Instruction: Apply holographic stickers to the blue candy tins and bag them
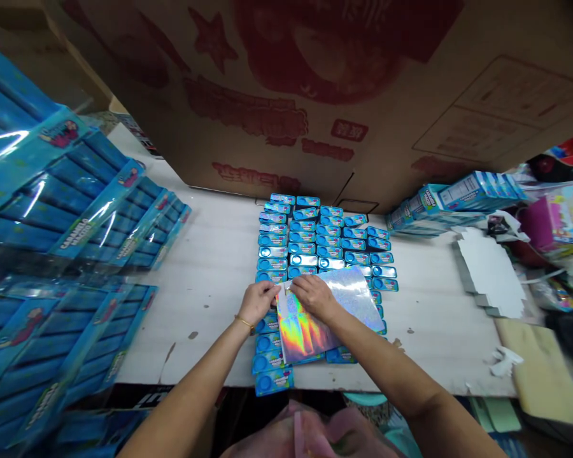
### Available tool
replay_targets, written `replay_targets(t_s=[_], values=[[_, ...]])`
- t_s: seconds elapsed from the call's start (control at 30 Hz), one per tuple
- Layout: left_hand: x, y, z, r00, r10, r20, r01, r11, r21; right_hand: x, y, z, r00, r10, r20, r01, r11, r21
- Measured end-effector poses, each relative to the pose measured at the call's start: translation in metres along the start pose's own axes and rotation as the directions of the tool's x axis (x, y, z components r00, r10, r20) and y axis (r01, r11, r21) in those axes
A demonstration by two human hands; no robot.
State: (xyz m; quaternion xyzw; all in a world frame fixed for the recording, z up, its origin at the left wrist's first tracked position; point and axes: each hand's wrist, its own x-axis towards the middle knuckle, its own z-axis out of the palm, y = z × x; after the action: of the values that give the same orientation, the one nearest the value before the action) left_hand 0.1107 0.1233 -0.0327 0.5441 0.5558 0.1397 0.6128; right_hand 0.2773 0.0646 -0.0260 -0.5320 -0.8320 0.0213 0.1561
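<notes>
A shiny holographic sheet (363, 299) with rainbow reflections lies slanted over rows of small blue tins (303, 236) with printed lids. My left hand (258, 301), a thin bracelet at its wrist, has thumb and fingers pinched at the sheet's upper left corner. Close beside it, my right hand (314, 296) has its fingers bent over the sheet's upper edge, where a pale strip shows between the hands. The right fingertips are partly hidden. Several tins under the sheet are covered by it.
A large printed cardboard box (286, 146) stands behind the tins on the white table (210, 254). Wrapped blue display packs (76, 216) are stacked at the left. Blue cartons (463, 191), a white cardboard piece (494, 273) and scrap paper (506, 360) are at the right.
</notes>
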Motion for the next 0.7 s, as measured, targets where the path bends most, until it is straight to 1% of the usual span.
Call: replay_targets(t_s=[0.1, 0.17, 0.23, 0.3, 0.37, 0.4, 0.47, 0.5, 0.53, 0.6, 0.63, 0.67, 0.7], values=[[0.003, -0.003, 0.000, 1.000, 0.020, -0.013, -0.020, 1.000, 0.018, 0.004, -0.004, -0.017, 0.995, 0.092, 0.033, -0.097, 0.981, 0.171], [0.005, -0.003, 0.000, 0.999, 0.046, -0.024, -0.045, 0.997, 0.056, 0.008, -0.007, -0.031, 0.986, 0.149, 0.073, -0.165, 0.929, 0.330], [0.006, -0.003, 0.000, 0.994, 0.100, -0.035, -0.094, 0.986, 0.139, 0.011, -0.010, -0.045, 0.966, 0.227, 0.123, -0.258, 0.836, 0.484], [0.006, -0.001, -0.002, 0.975, 0.215, -0.055, -0.194, 0.947, 0.257, 0.016, -0.011, -0.057, 0.930, 0.323, 0.176, -0.362, 0.720, 0.592], [0.004, 0.001, -0.005, 0.933, 0.348, -0.088, -0.299, 0.890, 0.343, 0.023, -0.010, -0.065, 0.882, 0.415, 0.223, -0.451, 0.604, 0.657], [0.003, 0.003, -0.008, 0.912, 0.396, -0.107, -0.336, 0.871, 0.358, 0.027, -0.009, -0.067, 0.856, 0.455, 0.245, -0.486, 0.544, 0.684], [0.001, 0.006, -0.012, 0.882, 0.451, -0.134, -0.389, 0.859, 0.333, 0.037, -0.007, -0.069, 0.805, 0.514, 0.297, -0.538, 0.419, 0.732], [-0.001, 0.008, -0.014, 0.871, 0.474, -0.127, -0.419, 0.853, 0.313, 0.041, -0.007, -0.069, 0.780, 0.534, 0.327, -0.556, 0.351, 0.753], [-0.002, 0.010, -0.015, 0.857, 0.505, -0.097, -0.459, 0.836, 0.301, 0.045, -0.007, -0.069, 0.757, 0.547, 0.358, -0.569, 0.282, 0.772], [-0.006, 0.011, -0.017, 0.817, 0.577, 0.009, -0.546, 0.768, 0.334, 0.052, -0.008, -0.069, 0.725, 0.556, 0.406, -0.577, 0.168, 0.799], [-0.007, 0.011, -0.017, 0.799, 0.597, 0.067, -0.575, 0.727, 0.375, 0.054, -0.009, -0.070, 0.717, 0.559, 0.417, -0.577, 0.138, 0.805], [-0.009, 0.010, -0.017, 0.790, 0.601, 0.117, -0.589, 0.694, 0.415, 0.055, -0.010, -0.071, 0.713, 0.562, 0.420, -0.579, 0.133, 0.805], [-0.011, 0.009, -0.017, 0.792, 0.592, 0.150, -0.590, 0.678, 0.438, 0.055, -0.010, -0.073, 0.714, 0.566, 0.413, -0.584, 0.154, 0.797]])
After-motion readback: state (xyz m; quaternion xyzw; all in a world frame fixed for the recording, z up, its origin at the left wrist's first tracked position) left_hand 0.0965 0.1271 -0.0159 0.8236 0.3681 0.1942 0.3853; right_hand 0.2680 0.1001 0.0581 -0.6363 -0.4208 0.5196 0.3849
